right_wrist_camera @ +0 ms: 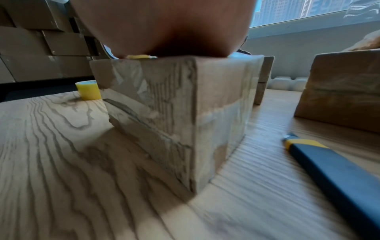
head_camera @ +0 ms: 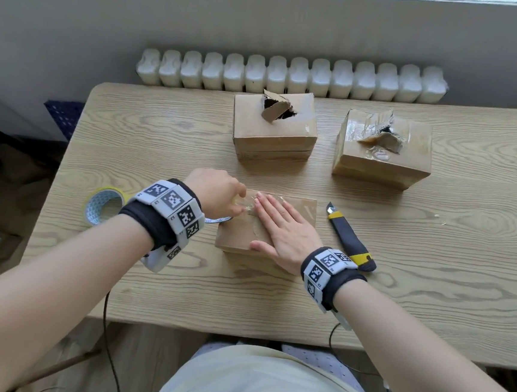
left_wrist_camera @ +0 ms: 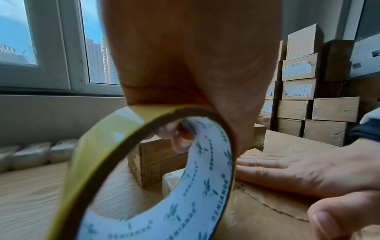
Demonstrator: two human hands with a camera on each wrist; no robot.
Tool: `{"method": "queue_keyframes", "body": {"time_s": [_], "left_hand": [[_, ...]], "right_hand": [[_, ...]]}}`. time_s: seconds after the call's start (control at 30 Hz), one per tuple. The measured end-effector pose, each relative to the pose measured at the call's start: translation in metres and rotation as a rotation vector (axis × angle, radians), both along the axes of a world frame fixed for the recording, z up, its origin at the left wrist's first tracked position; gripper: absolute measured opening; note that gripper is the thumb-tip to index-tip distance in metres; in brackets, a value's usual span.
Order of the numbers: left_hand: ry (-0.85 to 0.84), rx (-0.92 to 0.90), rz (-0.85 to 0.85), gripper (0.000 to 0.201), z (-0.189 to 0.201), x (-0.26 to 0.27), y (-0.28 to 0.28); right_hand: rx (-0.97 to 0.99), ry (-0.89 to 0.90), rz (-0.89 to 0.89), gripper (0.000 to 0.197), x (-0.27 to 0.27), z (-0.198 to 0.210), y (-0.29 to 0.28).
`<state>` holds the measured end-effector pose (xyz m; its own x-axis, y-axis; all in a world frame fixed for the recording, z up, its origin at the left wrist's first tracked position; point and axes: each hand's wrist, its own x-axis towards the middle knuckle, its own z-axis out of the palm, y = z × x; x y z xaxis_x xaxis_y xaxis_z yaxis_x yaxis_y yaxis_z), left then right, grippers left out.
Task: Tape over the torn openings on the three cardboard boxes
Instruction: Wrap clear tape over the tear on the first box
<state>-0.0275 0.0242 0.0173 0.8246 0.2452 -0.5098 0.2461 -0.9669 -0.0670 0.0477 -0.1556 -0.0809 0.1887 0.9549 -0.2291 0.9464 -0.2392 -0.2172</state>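
Observation:
The near cardboard box [head_camera: 303,209] sits at the table's front centre, with clear tape across its top. My right hand [head_camera: 275,219] lies flat on that top, fingers straight, pressing down; the left wrist view shows it as the right hand [left_wrist_camera: 308,170] spread over the box top [left_wrist_camera: 257,219]. At the box's left edge my left hand [head_camera: 229,195] grips a thin yellow tape roll [left_wrist_camera: 205,178] with a white printed core. Two more boxes stand behind: the middle box [head_camera: 272,134] and the right box [head_camera: 382,156], each with a torn flap sticking up.
A second yellow tape roll [head_camera: 104,206] lies on the wooden table [head_camera: 430,289] to the left. A yellow-and-dark utility knife [head_camera: 350,238] lies just right of the near box. A white radiator [head_camera: 292,75] runs behind the table. Stacked cartons [left_wrist_camera: 308,97] stand beyond.

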Motion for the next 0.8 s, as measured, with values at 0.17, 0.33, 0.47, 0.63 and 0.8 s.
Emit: {"method": "queue_keyframes", "body": {"time_s": [0.17, 0.33, 0.47, 0.63, 0.8], "left_hand": [[0.011, -0.054, 0.092, 0.040, -0.001, 0.005, 0.005], [-0.045, -0.105, 0.181, 0.039, 0.000, 0.003, 0.009], [-0.048, -0.126, 0.217, 0.032, -0.001, 0.003, 0.011], [-0.070, -0.102, 0.264, 0.023, -0.002, 0.005, 0.009], [-0.130, -0.051, 0.317, 0.023, -0.006, 0.001, 0.003]], "right_hand": [[-0.035, -0.013, -0.044, 0.079, 0.020, 0.005, -0.029], [0.195, 0.002, -0.245, 0.062, 0.039, 0.007, -0.059], [0.249, -0.021, -0.576, 0.036, 0.061, -0.002, -0.073], [-0.195, -0.009, -0.724, 0.049, 0.072, -0.016, -0.071], [-0.253, 0.058, -0.839, 0.045, 0.075, -0.024, -0.064]]}}
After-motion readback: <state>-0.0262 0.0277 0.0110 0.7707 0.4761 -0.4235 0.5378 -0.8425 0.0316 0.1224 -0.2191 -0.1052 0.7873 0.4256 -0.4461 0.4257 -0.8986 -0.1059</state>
